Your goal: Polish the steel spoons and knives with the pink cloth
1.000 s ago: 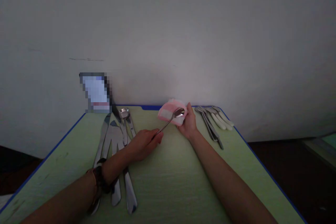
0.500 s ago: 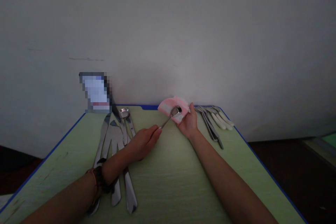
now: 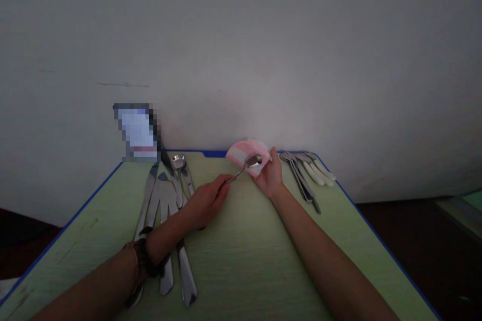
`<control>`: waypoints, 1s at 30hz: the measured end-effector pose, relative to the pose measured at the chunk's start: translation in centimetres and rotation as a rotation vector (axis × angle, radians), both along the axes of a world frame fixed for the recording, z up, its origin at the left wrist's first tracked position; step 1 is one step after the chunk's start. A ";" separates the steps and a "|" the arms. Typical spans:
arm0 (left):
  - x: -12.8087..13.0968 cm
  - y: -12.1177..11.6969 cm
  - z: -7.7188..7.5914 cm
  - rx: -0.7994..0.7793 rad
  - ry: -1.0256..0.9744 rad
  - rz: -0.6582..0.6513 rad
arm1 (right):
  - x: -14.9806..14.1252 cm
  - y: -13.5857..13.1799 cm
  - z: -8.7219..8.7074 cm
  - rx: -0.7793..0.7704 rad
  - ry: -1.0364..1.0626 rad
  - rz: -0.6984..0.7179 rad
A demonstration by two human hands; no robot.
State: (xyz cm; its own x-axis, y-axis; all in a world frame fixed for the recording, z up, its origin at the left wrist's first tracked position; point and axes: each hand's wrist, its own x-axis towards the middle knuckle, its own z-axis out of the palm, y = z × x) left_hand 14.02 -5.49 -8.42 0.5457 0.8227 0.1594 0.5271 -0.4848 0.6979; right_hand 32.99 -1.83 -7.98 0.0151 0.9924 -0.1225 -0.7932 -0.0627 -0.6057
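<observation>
My left hand [image 3: 207,204] is closed around the handle of a metal spoon [image 3: 253,161], whose bowl points away to the right. Behind the bowl is a pink and white cloth [image 3: 238,152], gripped by my right hand [image 3: 270,175] with the thumb pointing up. The spoon's bowl lies against or just in front of the cloth; I cannot tell if they touch. Under and beside my left forearm lie several large metal utensils [image 3: 165,281], among them a small ladle [image 3: 178,161]. To the right of my right hand rest several metal spoons [image 3: 301,180].
The green table [image 3: 241,261] has a blue edge and stands against a grey wall [image 3: 241,50]. A blurred-out phone-like screen [image 3: 137,130] leans at the back left. Cutlery with white handles [image 3: 314,173] lies at the back right.
The spoon has turned slightly in my left hand, so its bowl faces a little differently. My right hand and the cloth have barely moved.
</observation>
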 end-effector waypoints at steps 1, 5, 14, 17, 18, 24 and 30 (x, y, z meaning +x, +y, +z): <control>0.0 0.0 0.0 -0.003 -0.018 0.029 | 0.0 0.0 0.0 -0.009 0.001 -0.005; 0.0 -0.1 0.2 0.029 -0.089 0.113 | 0.0 0.0 -0.1 -0.013 -0.012 -0.003; 0.0 -0.2 0.1 0.098 -0.266 0.187 | 0.0 0.4 -0.6 0.018 -0.009 0.001; 0.0 -0.1 0.1 0.109 -0.350 0.215 | -0.1 0.5 -0.7 0.011 -0.018 -0.006; 0.0 -0.1 0.2 0.104 -0.370 0.219 | -0.1 0.5 -0.7 0.013 -0.021 -0.003; 0.0 0.1 0.0 0.070 -0.384 0.223 | -0.2 0.4 -0.5 0.001 -0.031 0.008; 0.0 0.1 0.0 0.049 -0.360 0.216 | 0.0 0.4 -0.6 0.019 -0.041 0.054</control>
